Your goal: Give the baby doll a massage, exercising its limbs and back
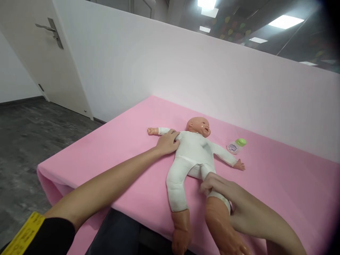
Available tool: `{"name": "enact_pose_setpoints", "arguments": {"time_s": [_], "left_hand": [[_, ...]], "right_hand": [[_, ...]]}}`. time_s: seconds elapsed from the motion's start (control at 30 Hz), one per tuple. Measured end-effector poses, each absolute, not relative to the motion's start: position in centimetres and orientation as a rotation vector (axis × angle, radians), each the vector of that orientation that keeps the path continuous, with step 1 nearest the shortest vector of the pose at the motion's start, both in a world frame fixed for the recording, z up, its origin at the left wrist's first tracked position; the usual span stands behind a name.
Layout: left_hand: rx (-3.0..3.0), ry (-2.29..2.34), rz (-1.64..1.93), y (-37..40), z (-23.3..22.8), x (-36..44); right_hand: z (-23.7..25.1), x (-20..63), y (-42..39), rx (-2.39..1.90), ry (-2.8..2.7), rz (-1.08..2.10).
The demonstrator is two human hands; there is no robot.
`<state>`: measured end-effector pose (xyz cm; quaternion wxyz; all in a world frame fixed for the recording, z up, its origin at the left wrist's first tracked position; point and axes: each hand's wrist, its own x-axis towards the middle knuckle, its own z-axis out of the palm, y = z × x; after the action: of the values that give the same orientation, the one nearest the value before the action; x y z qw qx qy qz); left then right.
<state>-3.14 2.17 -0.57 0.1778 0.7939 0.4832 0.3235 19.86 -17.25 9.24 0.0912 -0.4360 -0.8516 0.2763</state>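
A white-fabric-bodied baby doll (195, 150), its moulded head (197, 124) glossy, lies on smooth pink cloth (119, 141) — right hand (227, 188) grasping one padded leg (207, 170), left hand (167, 142) bent against its shoulder (183, 136), grip unclear.

On the pink cloth (106, 152), which is hung in folds at one corner, a doll (195, 147) is laid on its back, and a green-capped bottle (232, 148) is placed near one arm (224, 155).

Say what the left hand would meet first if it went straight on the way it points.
The left hand would most likely meet the baby doll's white torso first, near the shoulder; any gap between them is hard to judge here.
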Motion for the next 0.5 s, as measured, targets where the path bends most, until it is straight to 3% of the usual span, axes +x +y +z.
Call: {"name": "enact_pose_setpoints", "arguments": {"time_s": [0.13, 0.33, 0.5], "left_hand": [[2.241, 1.347, 0.921, 2.3, -0.8, -3.2], [2.271, 1.363, 0.967, 2.6, -1.2, -2.9], [2.108, 1.362, 1.057, 2.7, -1.3, -2.3]], "right_hand": [[8.2, 20.5, -16.7, -1.196, -2.399, 0.626], [7.2, 21.3, -15.4, -1.079, -2.170, 0.065], [6.8, 21.5, -14.0, -1.037, -2.011, -0.170]]}}
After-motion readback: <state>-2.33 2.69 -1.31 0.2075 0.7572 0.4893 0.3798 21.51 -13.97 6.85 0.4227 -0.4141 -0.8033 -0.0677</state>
